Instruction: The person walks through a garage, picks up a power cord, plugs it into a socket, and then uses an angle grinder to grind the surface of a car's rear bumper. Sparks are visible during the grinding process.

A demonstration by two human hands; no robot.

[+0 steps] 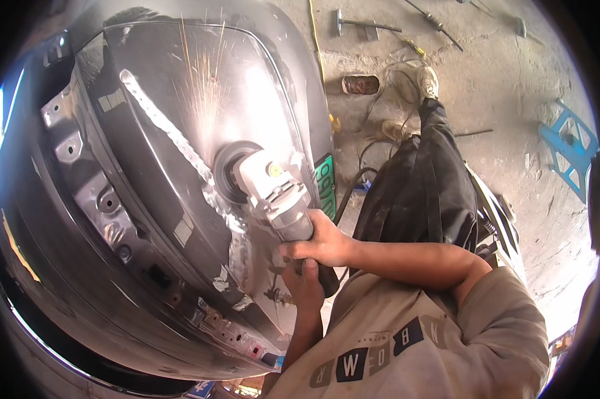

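Observation:
An angle grinder [280, 199] with a pale head and grey body is held in both hands. My right hand [330, 241] wraps round its body behind the head. My left hand [304, 284] grips farther back, by the dark rear end, its fingers partly hidden. The round dark disc [232, 169] lies against or just over a dark grey car body panel [180, 159]; exact contact cannot be told. Orange sparks [203, 86] spray from the disc toward the far side. A ragged strip of bare, bright metal [170, 133] runs along the panel, passing beside the disc.
A green licence plate [325, 183] borders the panel, right of the grinder. My legs [413, 193] stand over dark cables on the concrete floor [506, 80]. A hammer-like tool [363, 24] lies at the back, a blue metal stand [569, 146] at far right. Bare brackets [107, 203] line the panel's left.

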